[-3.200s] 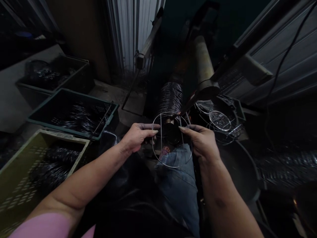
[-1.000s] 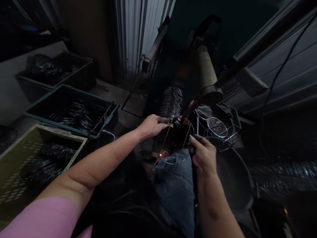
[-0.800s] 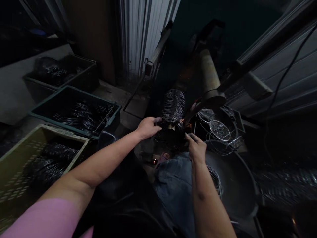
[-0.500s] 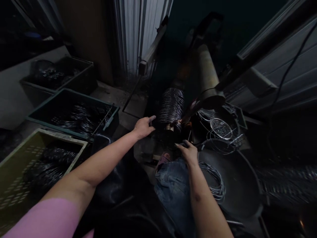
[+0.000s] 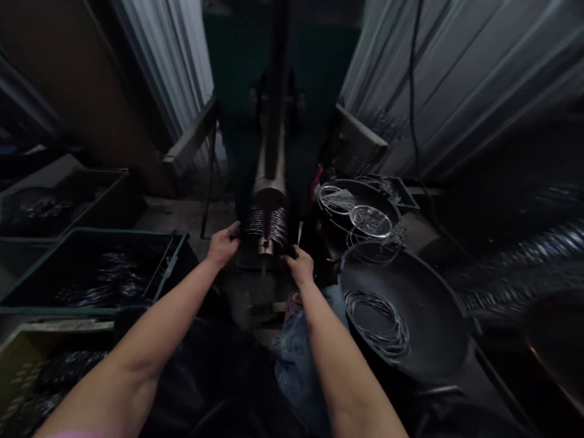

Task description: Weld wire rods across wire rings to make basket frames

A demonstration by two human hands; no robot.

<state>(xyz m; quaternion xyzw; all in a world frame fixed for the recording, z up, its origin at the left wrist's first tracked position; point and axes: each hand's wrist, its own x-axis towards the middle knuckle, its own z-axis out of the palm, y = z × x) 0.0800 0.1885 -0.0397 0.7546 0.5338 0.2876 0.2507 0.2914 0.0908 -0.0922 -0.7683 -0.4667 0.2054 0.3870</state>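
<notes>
My left hand [image 5: 223,246] is at the left of the machine's front end, fingers curled and the dark fingertips pointing inward. Across from it, my right hand [image 5: 300,266] is bent in the same way on the right side. What either hand pinches is lost in the dark. Between and behind them, a stack of metal wire rings [image 5: 254,222] sits around the machine's lower arm. A brass-coloured tip [image 5: 265,246] projects in front of the rings, below the thick upper cylinder [image 5: 270,184]. A thin bright strip [image 5: 300,232] stands just above my right hand; whether I hold it is unclear.
At left are a green crate [image 5: 176,261] and a yellow crate [image 5: 18,350], both with shiny wire pieces. To the right, a large dark pan [image 5: 433,316] holds a wire coil [image 5: 381,325]. Behind it stands a basin [image 5: 356,185] with wire rings. A cable [image 5: 414,115] hangs at right.
My view has turned right, so the machine now faces me head-on. My hands have moved left in the picture and stay either side of the machine's tip. My left fingers look more curled.
</notes>
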